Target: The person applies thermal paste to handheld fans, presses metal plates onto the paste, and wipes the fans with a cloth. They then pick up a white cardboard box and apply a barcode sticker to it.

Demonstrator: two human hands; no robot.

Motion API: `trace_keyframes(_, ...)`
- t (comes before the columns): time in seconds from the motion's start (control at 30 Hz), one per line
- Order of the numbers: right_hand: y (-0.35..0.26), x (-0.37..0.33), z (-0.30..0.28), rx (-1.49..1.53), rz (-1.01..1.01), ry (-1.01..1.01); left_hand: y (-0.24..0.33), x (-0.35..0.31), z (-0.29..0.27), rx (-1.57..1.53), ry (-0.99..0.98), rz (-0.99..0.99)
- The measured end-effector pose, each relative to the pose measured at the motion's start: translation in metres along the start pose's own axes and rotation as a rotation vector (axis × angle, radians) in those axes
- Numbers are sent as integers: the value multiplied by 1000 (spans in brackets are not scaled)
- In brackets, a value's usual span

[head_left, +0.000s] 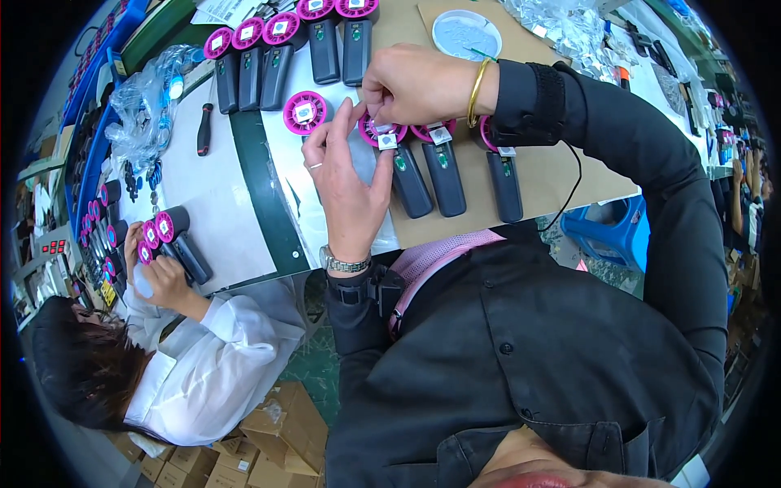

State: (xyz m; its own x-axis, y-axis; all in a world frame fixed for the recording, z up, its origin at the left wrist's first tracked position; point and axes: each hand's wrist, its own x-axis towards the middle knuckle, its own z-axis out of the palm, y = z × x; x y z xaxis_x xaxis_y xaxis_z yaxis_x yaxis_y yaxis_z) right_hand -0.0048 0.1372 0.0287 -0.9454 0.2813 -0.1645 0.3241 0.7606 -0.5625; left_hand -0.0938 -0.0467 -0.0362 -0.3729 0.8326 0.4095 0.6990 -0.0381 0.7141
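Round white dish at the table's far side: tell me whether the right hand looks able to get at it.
Probably yes: the white dish lies open beyond the right hand, with brown work surface showing between them, though that hand would first have to leave the pink-and-black device.

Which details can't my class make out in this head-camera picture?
In the head view:
What, if anything, the right hand holds: hidden by the hand itself.
Pink head of the rightmost device: partly covered by the black sleeve.
Tops of two upper-row devices: cut off by the upper edge.
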Motion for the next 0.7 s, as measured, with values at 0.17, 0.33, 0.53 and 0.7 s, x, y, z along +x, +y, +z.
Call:
trace_keyframes(0.17, -2, 0, 6, -57, 8, 75, -4, 0, -1, 8, -13, 2)
trace_keyframes(0.33, -4, 12, 0, -14, 161, 20, -5, 1, -3, 16, -17, 18)
trace_keyframes(0.53, -9, 5, 4, -153, 100, 36, 6, 4, -9, 90, -75, 9)
trace_keyframes(0.7, -11, -16, -4, -131, 22, 143, 10, 3, -6, 51, -69, -6)
